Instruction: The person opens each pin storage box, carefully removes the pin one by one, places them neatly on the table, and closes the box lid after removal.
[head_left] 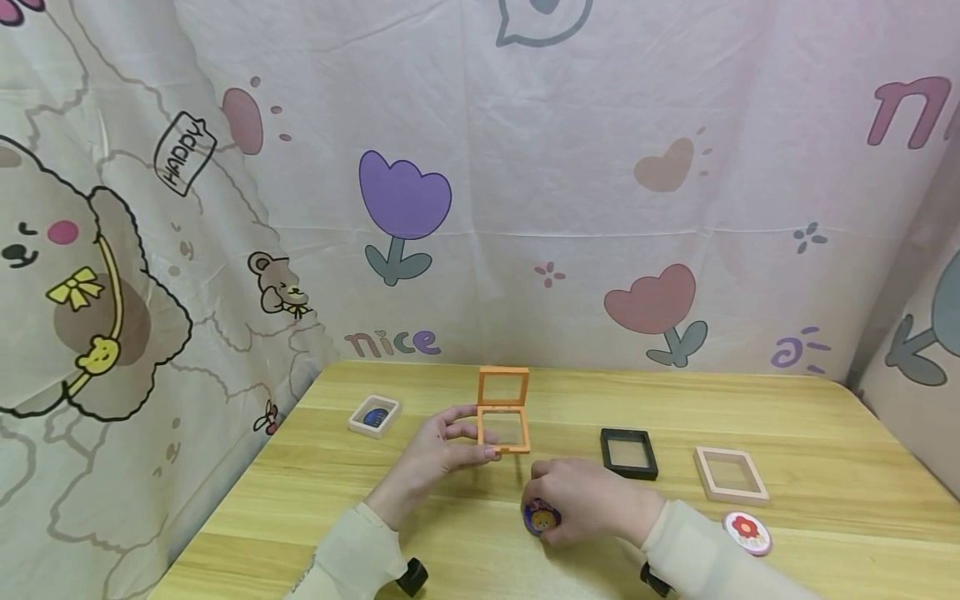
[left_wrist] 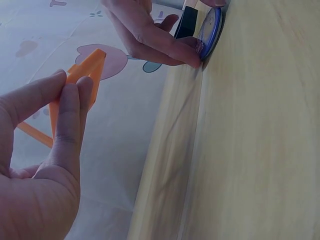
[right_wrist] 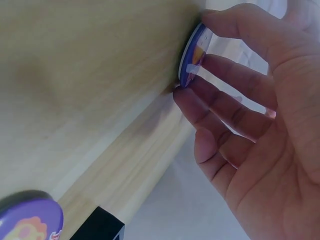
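Orange plastic display case (head_left: pixel 503 407), its lid (head_left: pixel 504 370) raised, is held above the wooden table (head_left: pixel 300 483) by the left hand (head_left: pixel 442 450), thumb and fingers pinching one side, presumably to leave its middle unobstructed. Nearby, the right hand (head_left: pixel 588 500) grips a round bear badge (head_left: pixel 542 518) by its edge, probably to keep the picture uncovered; whether the badge touches the tabletop, I cannot tell. Just beyond sits a black case (head_left: pixel 633 473); farther right, a pale pink case (head_left: pixel 738 497) near a flower badge (head_left: pixel 747 532). Far left, a smaller-looking pink case (head_left: pixel 363 430) contains a dark-blue badge (head_left: pixel 377 417). Counted: four square cases, three badges, one of them loose.
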